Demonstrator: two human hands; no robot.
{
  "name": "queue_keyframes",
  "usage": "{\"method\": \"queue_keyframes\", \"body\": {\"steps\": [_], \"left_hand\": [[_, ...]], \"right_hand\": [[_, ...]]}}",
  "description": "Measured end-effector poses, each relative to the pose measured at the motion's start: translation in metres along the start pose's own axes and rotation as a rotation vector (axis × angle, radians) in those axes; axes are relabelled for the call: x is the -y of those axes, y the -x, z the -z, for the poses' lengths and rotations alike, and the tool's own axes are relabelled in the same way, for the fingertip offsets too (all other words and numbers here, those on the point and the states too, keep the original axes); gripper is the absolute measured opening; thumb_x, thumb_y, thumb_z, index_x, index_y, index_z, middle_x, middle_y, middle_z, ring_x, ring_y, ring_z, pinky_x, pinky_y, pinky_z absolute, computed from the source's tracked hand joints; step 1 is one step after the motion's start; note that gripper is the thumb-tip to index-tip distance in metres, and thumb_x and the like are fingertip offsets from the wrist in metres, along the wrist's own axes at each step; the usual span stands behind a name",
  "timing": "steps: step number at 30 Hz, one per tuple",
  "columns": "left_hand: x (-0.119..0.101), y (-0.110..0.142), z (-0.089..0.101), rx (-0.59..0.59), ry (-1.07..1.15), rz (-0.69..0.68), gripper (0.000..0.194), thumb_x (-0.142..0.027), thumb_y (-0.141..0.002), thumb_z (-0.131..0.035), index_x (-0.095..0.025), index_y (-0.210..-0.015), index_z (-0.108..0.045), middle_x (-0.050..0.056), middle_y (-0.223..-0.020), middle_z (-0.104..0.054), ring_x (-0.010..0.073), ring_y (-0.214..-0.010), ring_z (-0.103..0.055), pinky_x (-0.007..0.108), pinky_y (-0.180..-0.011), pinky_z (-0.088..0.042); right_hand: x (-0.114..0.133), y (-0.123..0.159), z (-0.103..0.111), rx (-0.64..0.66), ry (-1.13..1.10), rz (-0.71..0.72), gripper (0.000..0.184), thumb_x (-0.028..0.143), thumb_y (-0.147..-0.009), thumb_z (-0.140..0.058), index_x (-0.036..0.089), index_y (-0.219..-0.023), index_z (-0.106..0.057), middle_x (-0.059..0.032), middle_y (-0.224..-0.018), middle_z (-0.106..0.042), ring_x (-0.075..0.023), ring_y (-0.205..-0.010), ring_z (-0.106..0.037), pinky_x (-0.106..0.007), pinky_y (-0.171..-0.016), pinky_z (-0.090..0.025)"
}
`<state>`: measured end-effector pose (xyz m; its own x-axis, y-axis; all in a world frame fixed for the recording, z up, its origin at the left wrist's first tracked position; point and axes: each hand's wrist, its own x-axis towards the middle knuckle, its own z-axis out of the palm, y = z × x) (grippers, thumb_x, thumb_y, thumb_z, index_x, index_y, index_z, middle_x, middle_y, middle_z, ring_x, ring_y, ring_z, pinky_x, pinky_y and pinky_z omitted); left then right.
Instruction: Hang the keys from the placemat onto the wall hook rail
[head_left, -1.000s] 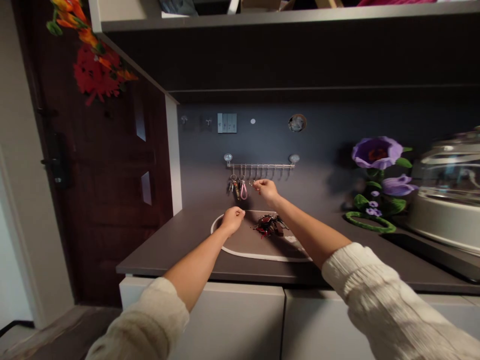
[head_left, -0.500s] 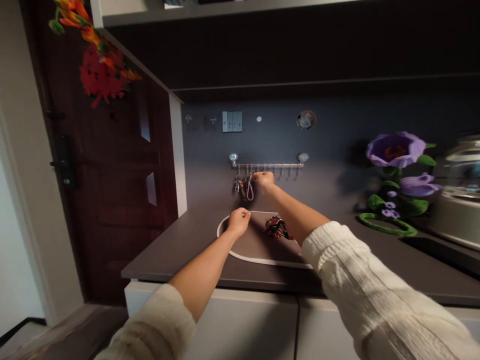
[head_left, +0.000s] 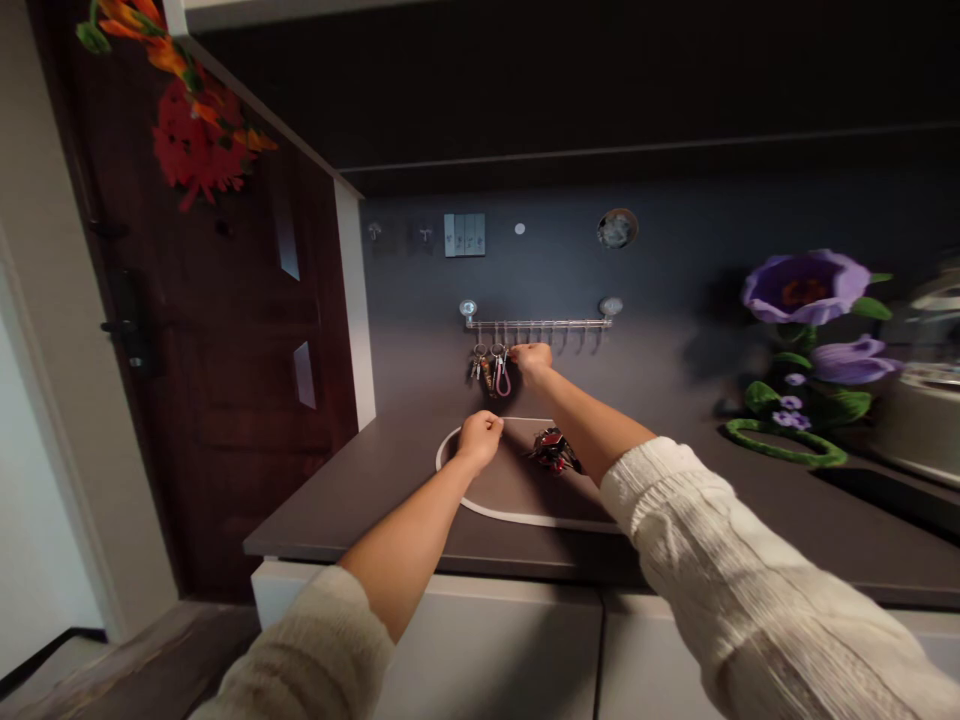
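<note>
My right hand (head_left: 531, 360) is raised to the metal hook rail (head_left: 540, 322) on the grey wall, fingers pinched at a hook just right of the hanging keys; what it holds is too small to make out. A key bunch (head_left: 480, 366) and a pink loop keyring (head_left: 502, 378) hang from the rail's left hooks. My left hand (head_left: 481, 437) is a closed fist hovering over the left part of the oval white-rimmed tray (head_left: 487, 510) on the counter. A dark red bundle of keys (head_left: 553, 449) lies in the tray beside my right forearm.
A purple fabric flower with green coiled stem (head_left: 802, 350) stands at the right, a pale appliance (head_left: 926, 410) beyond it. A dark wooden door (head_left: 217, 330) with red and orange flowers (head_left: 187, 120) is at the left. Switches (head_left: 464, 234) sit above the rail.
My right hand has risen from below the rail to the hooks and stayed there. The left fist has kept its place over the tray. The view has shifted slightly.
</note>
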<state>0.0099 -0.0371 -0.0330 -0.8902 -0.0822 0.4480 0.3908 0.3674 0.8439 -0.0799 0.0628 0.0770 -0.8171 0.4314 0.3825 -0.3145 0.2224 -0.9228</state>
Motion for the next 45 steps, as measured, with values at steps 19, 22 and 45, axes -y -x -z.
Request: {"method": "queue_keyframes", "body": {"steps": [19, 22, 45], "left_hand": [[-0.023, 0.005, 0.008, -0.017, 0.235, 0.131, 0.004, -0.017, -0.073, -0.054, -0.014, -0.07, -0.054, -0.003, -0.056, -0.053, 0.0045, -0.045, -0.044, 0.017, -0.047, -0.035], [-0.035, 0.008, 0.006, -0.027, 0.26, 0.152, 0.003, -0.014, -0.071, -0.056, -0.014, -0.068, -0.054, -0.004, -0.055, -0.052, 0.0046, -0.046, -0.044, 0.018, -0.051, -0.037], [-0.023, 0.024, -0.002, 0.379, -0.181, -0.187, 0.017, -0.028, -0.067, -0.06, -0.012, -0.072, -0.066, 0.003, -0.069, -0.063, 0.0114, -0.062, -0.05, 0.024, -0.063, -0.038]], "right_hand": [[-0.002, 0.03, 0.055, 0.249, -0.106, 0.045, 0.013, 0.023, -0.067, -0.056, 0.012, -0.068, -0.062, -0.0046, -0.063, -0.064, -0.0071, -0.049, -0.048, -0.02, -0.051, -0.039], [-0.008, 0.045, 0.072, 0.331, -0.123, 0.066, 0.014, 0.025, -0.069, -0.055, 0.012, -0.068, -0.06, -0.0057, -0.069, -0.066, -0.0066, -0.051, -0.048, -0.02, -0.054, -0.039], [-0.059, 0.088, 0.128, 0.519, 0.581, 0.449, 0.018, 0.01, -0.075, -0.05, 0.015, -0.086, -0.064, -0.0076, -0.084, -0.067, -0.0159, -0.076, -0.059, -0.025, -0.073, -0.041]]}}
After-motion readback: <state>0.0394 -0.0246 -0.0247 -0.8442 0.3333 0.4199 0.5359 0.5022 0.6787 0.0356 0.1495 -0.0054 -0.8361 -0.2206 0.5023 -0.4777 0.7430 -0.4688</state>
